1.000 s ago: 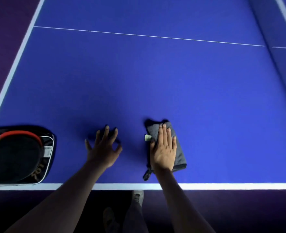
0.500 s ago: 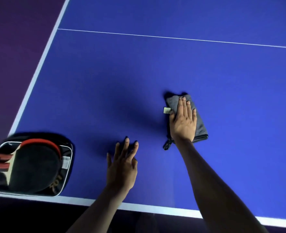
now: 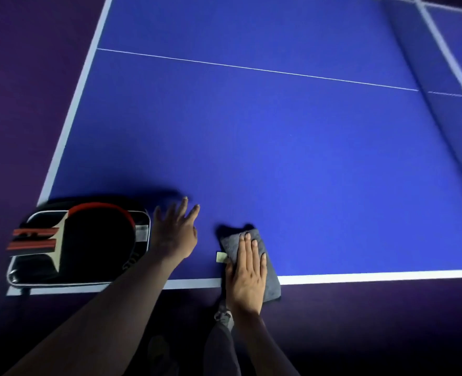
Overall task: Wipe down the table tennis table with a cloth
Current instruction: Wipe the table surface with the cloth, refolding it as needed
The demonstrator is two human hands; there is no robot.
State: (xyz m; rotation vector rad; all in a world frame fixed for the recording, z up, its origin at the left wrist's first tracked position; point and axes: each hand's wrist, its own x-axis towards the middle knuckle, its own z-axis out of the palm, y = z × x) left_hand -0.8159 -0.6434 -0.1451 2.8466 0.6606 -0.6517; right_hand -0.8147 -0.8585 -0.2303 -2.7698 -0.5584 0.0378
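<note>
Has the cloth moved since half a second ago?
Yes. The cloth, pressed under the right hand, has been pulled back toward the person: it lay well inside the table and now overhangs the near white edge line.

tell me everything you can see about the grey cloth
The cloth is a grey, soft-looking fabric folded into a thick oblong pad, with a small pale tag sticking out of its left side. It lies flat at the near edge of the blue table, its near end overhanging the white border line. The right hand presses on it with straight fingers, covering much of its top. The left hand is apart from it.
</note>
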